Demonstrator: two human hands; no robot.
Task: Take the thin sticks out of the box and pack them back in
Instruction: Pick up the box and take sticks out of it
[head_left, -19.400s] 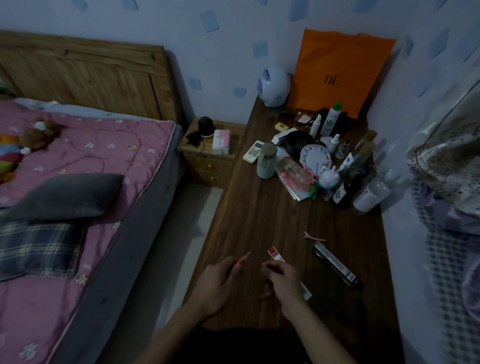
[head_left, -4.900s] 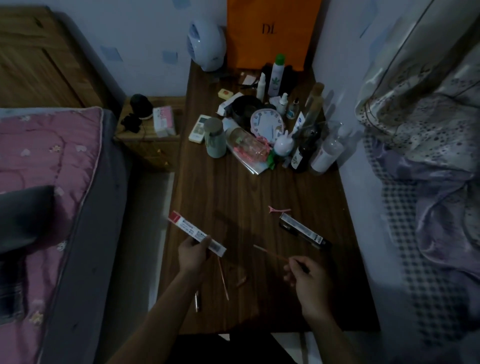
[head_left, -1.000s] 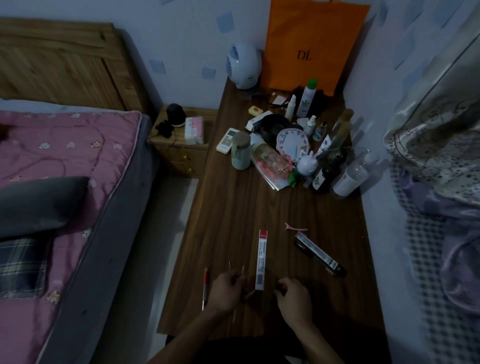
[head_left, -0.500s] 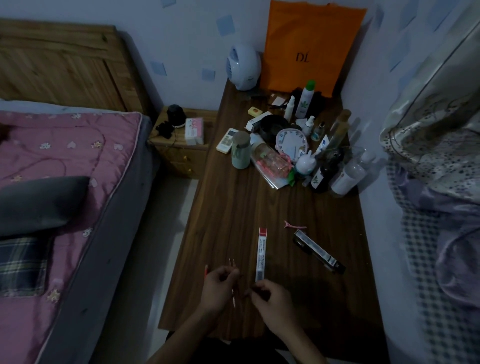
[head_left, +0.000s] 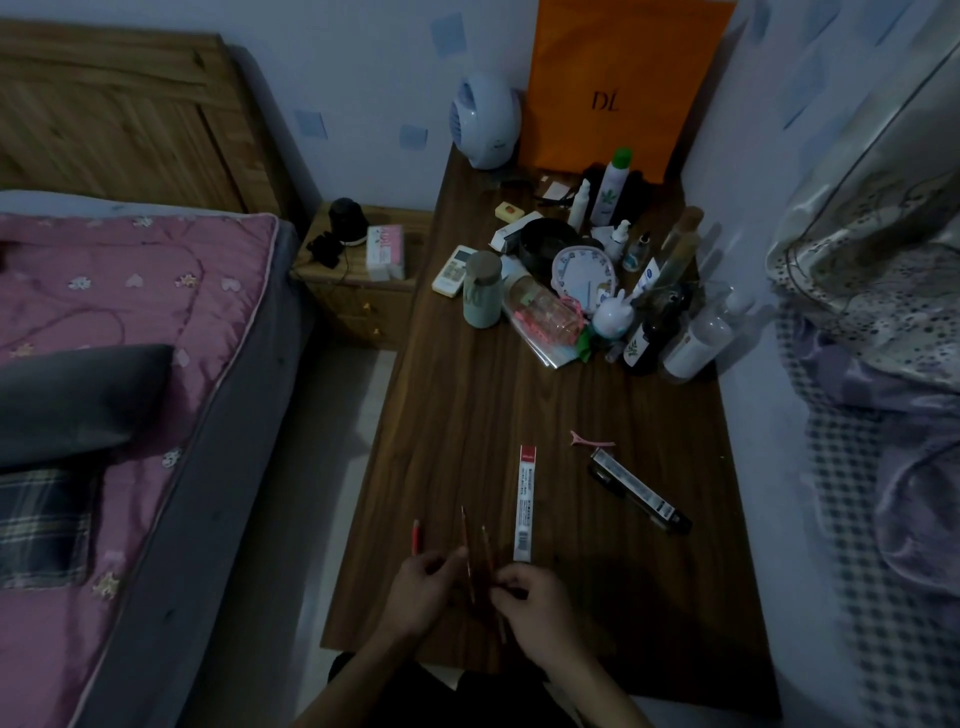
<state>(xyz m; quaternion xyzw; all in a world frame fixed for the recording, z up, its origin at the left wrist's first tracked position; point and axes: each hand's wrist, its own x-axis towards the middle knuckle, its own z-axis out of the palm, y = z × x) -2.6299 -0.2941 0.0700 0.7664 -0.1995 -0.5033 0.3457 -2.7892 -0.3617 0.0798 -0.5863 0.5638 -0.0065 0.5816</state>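
We hold our left hand (head_left: 420, 588) and right hand (head_left: 536, 605) together, curled fingers pinching the thin sticks (head_left: 469, 545); the box (head_left: 525, 503) lies at one o'clock.

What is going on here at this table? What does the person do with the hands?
A person works at the near edge of the dark wooden table. The left hand and the right hand are close together and pinch a few thin reddish sticks between them. The narrow white box with a red end lies flat just beyond the hands, held by no one. The dim picture hides how many.
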